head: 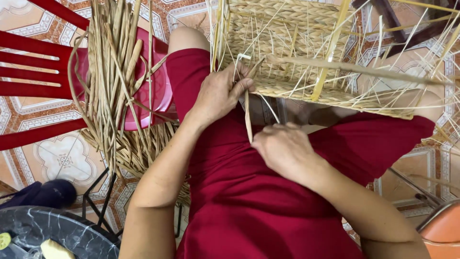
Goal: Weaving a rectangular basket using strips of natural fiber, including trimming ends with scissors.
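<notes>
A half-woven straw basket (pixel 297 52) rests on my knees, with several loose strand ends sticking out of its sides. My left hand (pixel 221 92) presses against the basket's near left corner, fingers pinched on a strand there. My right hand (pixel 282 146) is closed on the lower end of a flat straw strand (pixel 248 117) that runs up to the basket's edge. I wear red clothes (pixel 249 201).
A bundle of long dried straw (pixel 117 81) lies over a red plastic stool (pixel 153 91) to my left. A red slatted chair (pixel 33 67) stands further left. A dark marbled round table (pixel 52 232) is at bottom left, an orange seat (pixel 443 230) at bottom right. Patterned floor tiles lie below.
</notes>
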